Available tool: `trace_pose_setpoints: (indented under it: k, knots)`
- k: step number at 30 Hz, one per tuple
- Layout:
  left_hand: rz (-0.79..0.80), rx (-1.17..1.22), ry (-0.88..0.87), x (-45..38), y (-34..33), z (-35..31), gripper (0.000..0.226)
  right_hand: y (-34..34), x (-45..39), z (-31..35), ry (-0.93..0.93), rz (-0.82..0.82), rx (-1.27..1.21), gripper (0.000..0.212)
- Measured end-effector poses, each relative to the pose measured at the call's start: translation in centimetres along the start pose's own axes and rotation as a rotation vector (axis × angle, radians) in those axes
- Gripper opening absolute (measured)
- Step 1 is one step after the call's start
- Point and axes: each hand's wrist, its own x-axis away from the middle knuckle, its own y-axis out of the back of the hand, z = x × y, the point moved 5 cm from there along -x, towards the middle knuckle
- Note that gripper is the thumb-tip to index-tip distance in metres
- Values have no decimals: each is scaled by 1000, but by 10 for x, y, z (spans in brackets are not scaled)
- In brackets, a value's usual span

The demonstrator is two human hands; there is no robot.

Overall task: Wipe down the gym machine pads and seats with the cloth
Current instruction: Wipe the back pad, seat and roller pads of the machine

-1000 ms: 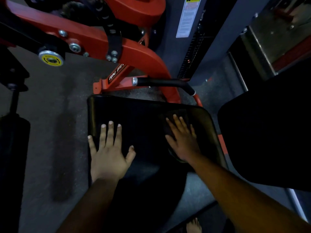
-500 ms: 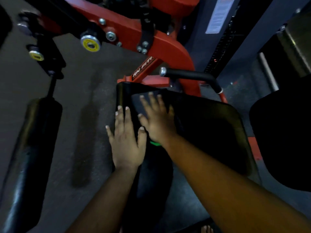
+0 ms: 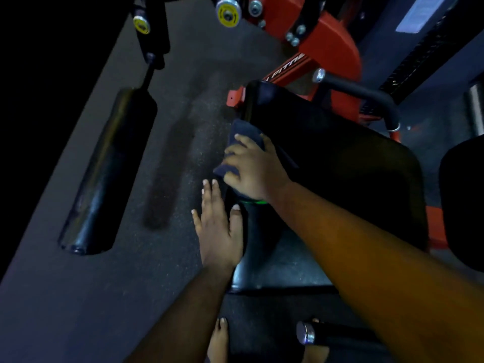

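Note:
A black seat pad (image 3: 340, 163) of a red gym machine fills the centre right. My right hand (image 3: 252, 169) grips a dark blue cloth (image 3: 242, 133) and holds it against the seat's left side edge, fingers curled over the cloth. My left hand (image 3: 218, 224) lies flat with straight fingers against the same left edge, just nearer to me than the cloth. A bit of green (image 3: 255, 202) shows under my right wrist.
A black roller pad (image 3: 107, 174) on a rod hangs at the left over the dark rubber floor. The red frame (image 3: 327, 51) and a black handle (image 3: 366, 95) rise behind the seat. Another black pad (image 3: 463, 205) is at the right edge. A second handle (image 3: 324, 334) and my bare foot (image 3: 217, 341) are below.
My right hand swept the cloth from the seat's right part across to its left edge and curled over the side. My left hand slid to the left edge. The view shifted.

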Motion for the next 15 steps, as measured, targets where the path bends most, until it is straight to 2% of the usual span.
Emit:
trace_pose_setpoints:
  k: [4, 11, 13, 15]
  knots:
    - [18, 96, 86, 38, 15, 25, 77, -6, 50, 37, 50, 8, -35, 40]
    - [140, 176, 214, 83, 31, 48, 83, -13, 149, 102, 181, 100, -154, 49]
    - [163, 245, 297, 101, 36, 46, 81, -18, 169, 109, 198, 134, -176, 48]
    - [200, 376, 453, 116, 38, 49, 89, -18, 185, 113, 223, 229, -227, 43]
